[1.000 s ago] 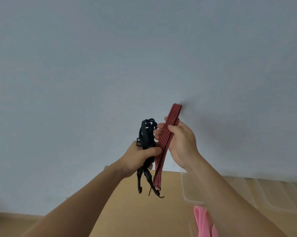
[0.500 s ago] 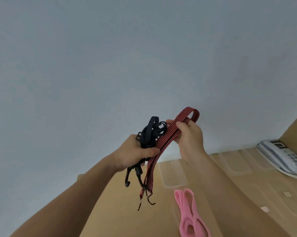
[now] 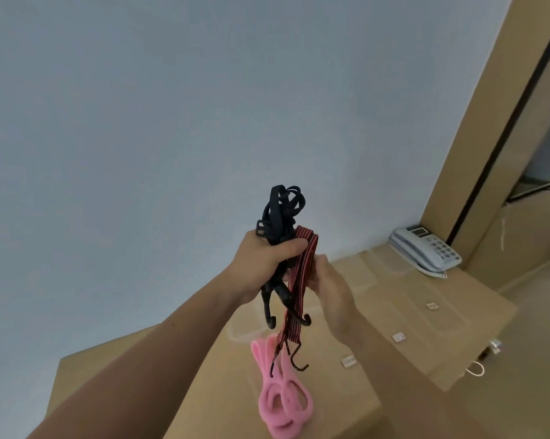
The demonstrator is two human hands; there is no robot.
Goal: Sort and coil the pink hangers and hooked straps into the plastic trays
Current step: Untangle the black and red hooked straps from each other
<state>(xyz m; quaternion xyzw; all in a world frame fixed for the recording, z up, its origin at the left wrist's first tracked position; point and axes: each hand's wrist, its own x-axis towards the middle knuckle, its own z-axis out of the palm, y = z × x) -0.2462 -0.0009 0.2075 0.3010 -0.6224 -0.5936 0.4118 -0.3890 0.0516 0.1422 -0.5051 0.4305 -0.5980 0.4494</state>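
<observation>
My left hand (image 3: pixel 262 264) grips a bundle of black hooked straps (image 3: pixel 278 213) held up in front of the wall; their black hooks hang below my fist. A folded red-and-black striped strap (image 3: pixel 299 293) runs down beside the bundle, its metal hooks dangling at the bottom. My right hand (image 3: pixel 330 282) pinches this red strap at mid-length. Pink looped hangers (image 3: pixel 281 397) lie on the wooden table (image 3: pixel 410 318) below. Clear plastic trays (image 3: pixel 378 267) sit on the table behind my hands, faint and partly hidden.
A grey desk telephone (image 3: pixel 425 248) stands at the table's far right corner, against a wooden panel (image 3: pixel 476 128). Small white labels (image 3: pixel 398 337) are stuck along the tabletop. A blank grey wall fills the upper view.
The view has swung right and down, showing more table and the telephone. My right hand slid down the red strap, and the strap's folded top now sits against the black bundle.
</observation>
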